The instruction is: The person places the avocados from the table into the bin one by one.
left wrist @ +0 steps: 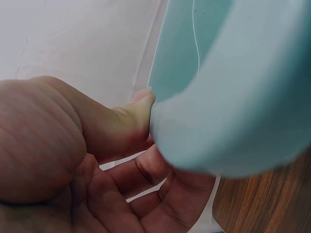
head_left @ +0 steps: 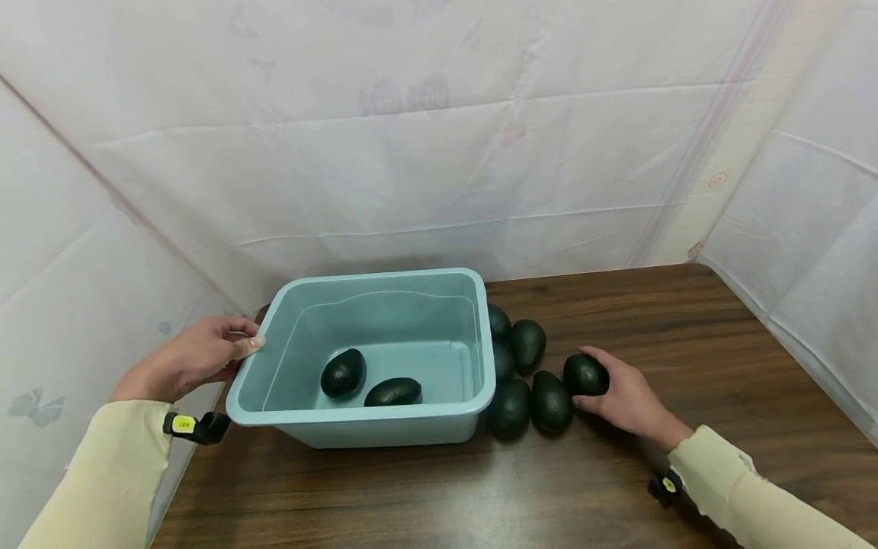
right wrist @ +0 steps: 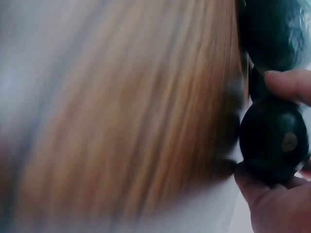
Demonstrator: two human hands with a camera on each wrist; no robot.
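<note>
Left hand (head_left: pixel 195 356) pinches the tub (head_left: pixel 439 279) rim, steadying it, while right hand (head_left: pixel 627 396) fingers grasp one avocado (head_left: pixel 585 374) beside it on the desk (head_left: pixel 617 473).

Head view from above, facing down at the table (head_left: pixel 617 473); wrist views close; tub (head_left: pixel 384 423) rim (left wrist: pixel 228 121) shared.

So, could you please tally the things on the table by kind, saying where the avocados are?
Tub: 1, gripped at its rim by the left hand.
Avocados in the tub: 2.
Avocados on the table beside the tub: 6, one of them held by the right hand.
Total: 9 things, 8 of them avocados.
</note>
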